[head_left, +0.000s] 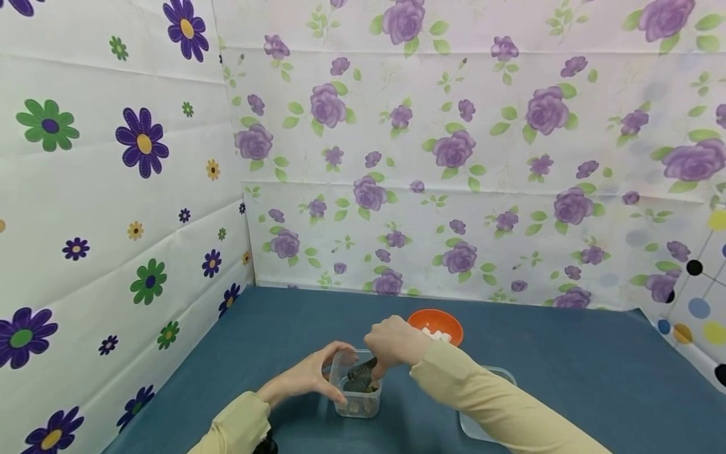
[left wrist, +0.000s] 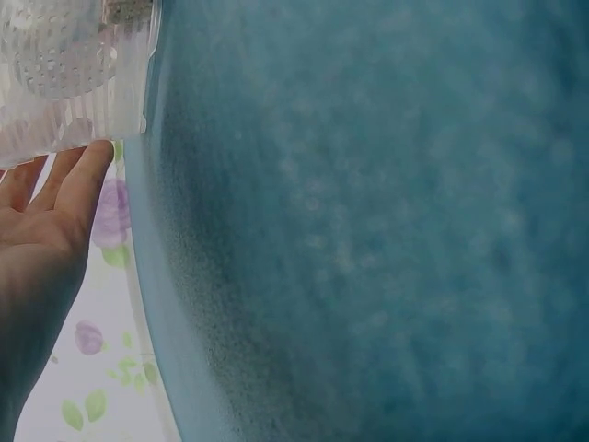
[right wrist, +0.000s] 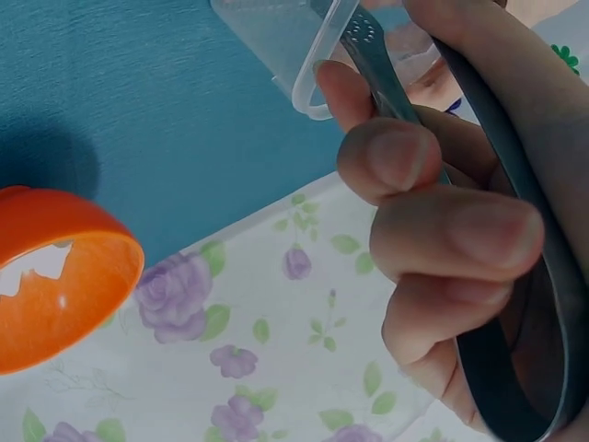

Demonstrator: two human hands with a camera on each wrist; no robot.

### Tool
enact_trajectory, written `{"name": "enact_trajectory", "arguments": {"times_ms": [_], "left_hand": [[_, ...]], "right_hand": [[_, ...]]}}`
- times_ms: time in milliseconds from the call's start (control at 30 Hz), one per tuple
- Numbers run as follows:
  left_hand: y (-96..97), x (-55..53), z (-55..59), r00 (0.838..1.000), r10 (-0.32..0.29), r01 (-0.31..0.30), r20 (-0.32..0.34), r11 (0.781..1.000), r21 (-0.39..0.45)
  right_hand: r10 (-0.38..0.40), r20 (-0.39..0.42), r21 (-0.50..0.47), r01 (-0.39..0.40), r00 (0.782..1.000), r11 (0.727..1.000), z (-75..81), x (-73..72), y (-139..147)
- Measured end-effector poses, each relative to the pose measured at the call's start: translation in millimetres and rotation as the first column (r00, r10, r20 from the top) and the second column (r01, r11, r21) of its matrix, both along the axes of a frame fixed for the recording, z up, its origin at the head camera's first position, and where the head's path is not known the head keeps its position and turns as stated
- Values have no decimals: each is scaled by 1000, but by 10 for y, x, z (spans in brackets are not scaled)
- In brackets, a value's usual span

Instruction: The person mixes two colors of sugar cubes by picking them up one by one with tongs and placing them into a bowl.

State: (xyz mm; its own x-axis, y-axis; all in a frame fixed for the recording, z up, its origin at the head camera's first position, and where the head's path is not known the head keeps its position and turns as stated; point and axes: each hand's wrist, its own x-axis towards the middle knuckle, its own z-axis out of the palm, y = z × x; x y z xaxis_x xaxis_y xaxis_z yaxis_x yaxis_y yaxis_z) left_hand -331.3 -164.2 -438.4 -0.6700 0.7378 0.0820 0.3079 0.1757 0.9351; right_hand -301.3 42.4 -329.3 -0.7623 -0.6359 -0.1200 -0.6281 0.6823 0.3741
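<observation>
A clear plastic container [head_left: 355,403] stands on the blue table, with pale pieces at its bottom. My left hand [head_left: 311,377] holds it from the left, thumb on the near side and fingers around the far side; in the left wrist view those fingers [left wrist: 78,180] touch its ribbed wall. My right hand [head_left: 396,343], above the container's right rim, grips metal tongs [right wrist: 511,382] bent into a loop at the back. The tongs' perforated tip [right wrist: 362,32] reaches down into the container. Whether the tips pinch a piece cannot be made out.
An orange bowl [head_left: 435,318] with white chunks [head_left: 439,335] stands behind my right hand. A clear, flat lid-like piece [head_left: 475,429] lies on the table, partly under my right forearm. Flower-patterned sheets [head_left: 363,157] border the table at the back and left.
</observation>
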Motion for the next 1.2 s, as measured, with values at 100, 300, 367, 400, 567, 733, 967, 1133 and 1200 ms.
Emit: {"name": "enact_trajectory", "arguments": {"times_ms": [100,300,367,400,567,733,967,1133,1200], "left_hand": [[2,-4,-3,1000,3,-3,5,1000,-3],[0,-5,3,1000,-2,2,0,1000,1],[-1,-3,2,1000,-2,2,-4,1000,-1],[-2,-2,1,1000,-3,3,-6,1000,-1],[-7,4,-2,1000,-5,5,-1,1000,1],[-2,8,9,1000,-3,3,0,1000,-5],[0,1,19,999,29,-30,-24,999,-43],[2,6,26,999,37,-38,-27,998,-48],[3,14,27,999,42,-44,-27,998,-49]], "right_hand": [[-16,23,4,16,1000,1000,5,19,-21],[-48,33,28,47,998,998,-2,42,-57],[-55,40,23,54,998,998,-12,39,-57],[-54,44,19,53,998,998,-16,36,-56],[-32,53,6,32,998,999,-16,23,-40],[12,25,-7,-12,1000,1000,34,4,18],[88,-3,-118,-88,996,989,139,15,218],[111,14,-189,-106,994,976,221,13,375],[110,39,-214,-99,993,972,261,10,437]]}}
